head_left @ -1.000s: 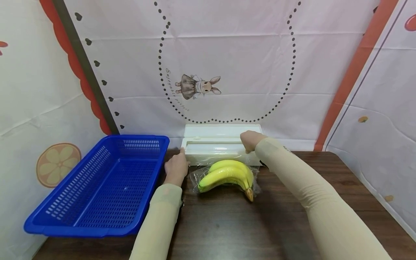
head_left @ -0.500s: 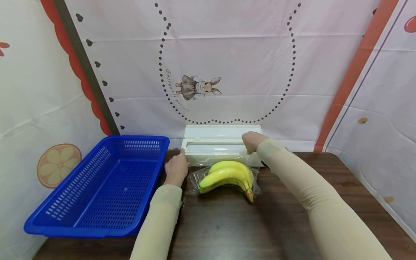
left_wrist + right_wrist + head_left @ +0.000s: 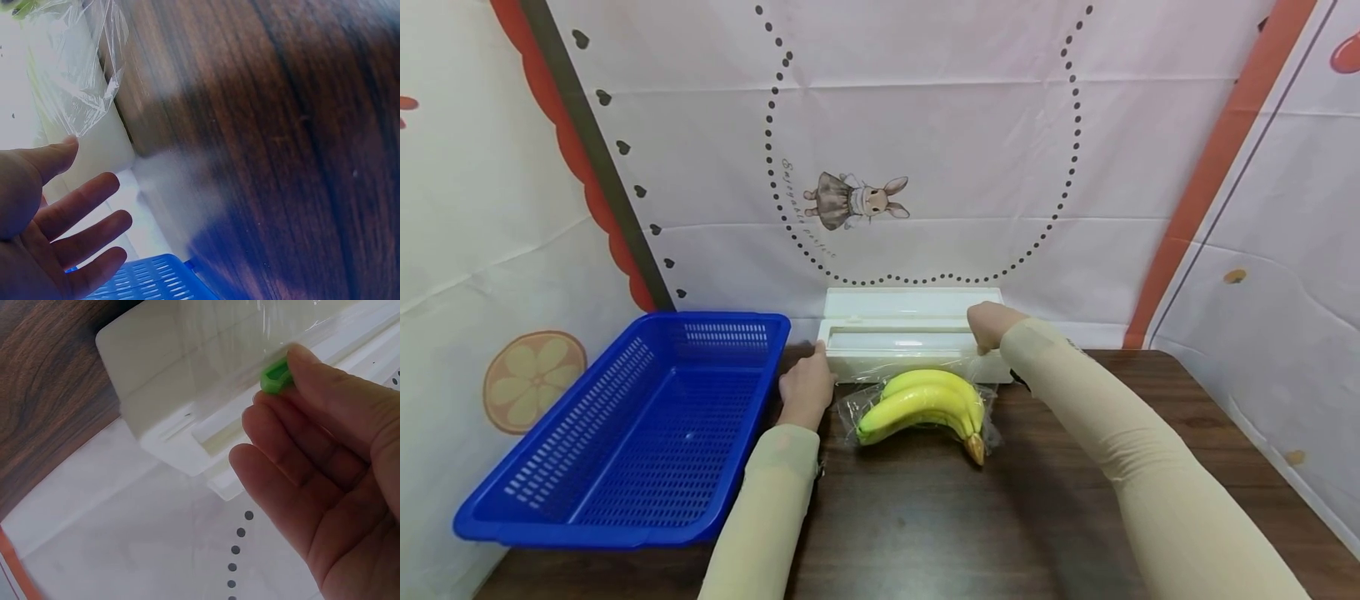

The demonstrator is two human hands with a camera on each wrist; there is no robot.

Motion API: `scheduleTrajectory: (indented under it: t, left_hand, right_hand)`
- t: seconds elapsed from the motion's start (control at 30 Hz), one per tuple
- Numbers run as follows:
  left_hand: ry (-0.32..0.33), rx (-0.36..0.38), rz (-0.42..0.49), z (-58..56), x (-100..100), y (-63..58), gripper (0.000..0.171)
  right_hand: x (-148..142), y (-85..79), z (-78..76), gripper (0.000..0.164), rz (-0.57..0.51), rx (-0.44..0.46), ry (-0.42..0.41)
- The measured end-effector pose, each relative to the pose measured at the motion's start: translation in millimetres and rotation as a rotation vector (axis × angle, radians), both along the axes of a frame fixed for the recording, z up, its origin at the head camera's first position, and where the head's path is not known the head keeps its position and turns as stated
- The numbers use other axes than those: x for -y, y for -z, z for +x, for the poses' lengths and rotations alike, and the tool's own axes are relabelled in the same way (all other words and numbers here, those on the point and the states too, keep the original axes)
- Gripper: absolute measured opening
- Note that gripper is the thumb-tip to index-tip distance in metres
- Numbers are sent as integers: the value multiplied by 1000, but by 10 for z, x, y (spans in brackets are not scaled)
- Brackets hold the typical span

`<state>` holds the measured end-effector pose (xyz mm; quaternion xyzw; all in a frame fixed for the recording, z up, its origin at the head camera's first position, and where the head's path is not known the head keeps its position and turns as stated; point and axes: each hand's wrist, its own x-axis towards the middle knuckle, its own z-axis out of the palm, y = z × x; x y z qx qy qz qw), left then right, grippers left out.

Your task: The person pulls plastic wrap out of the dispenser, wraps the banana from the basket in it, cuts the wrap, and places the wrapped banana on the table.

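Observation:
In the head view a white cling film dispenser box (image 3: 880,367) stands at the back with its lid raised. Clear film (image 3: 94,75) comes from it over a bunch of yellow bananas (image 3: 925,404) on the table. My left hand (image 3: 806,387) touches the box's left front corner; in the left wrist view its thumb lies at the film's edge and three fingers extend loosely, the index finger hidden. Near the box's right end, my right hand (image 3: 992,325) pinches a small green slide cutter (image 3: 276,376) between thumb and index finger, seen in the right wrist view.
A blue slotted plastic basket (image 3: 677,417) stands at the left of the dark wood table (image 3: 925,533). White patterned cloth (image 3: 955,150) hangs close behind the box and along both sides.
My right hand has slid slightly right along the box with the slide cutter. My left hand, the bananas and the basket keep their places.

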<state>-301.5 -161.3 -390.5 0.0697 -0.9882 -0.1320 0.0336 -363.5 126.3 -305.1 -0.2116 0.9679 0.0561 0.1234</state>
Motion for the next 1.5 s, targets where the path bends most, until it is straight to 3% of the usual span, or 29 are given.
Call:
scheduleTrajectory:
  t: [1.17,1.5]
  left_hand:
    - [-6,-24,-4,-24,-7,26,69]
    - [-7,-21,-5,-33,0,47,68]
  right_hand:
    - [-123,-4,-8,15,-26,22,48]
    - [-222,75,-76,18,-34,28,64]
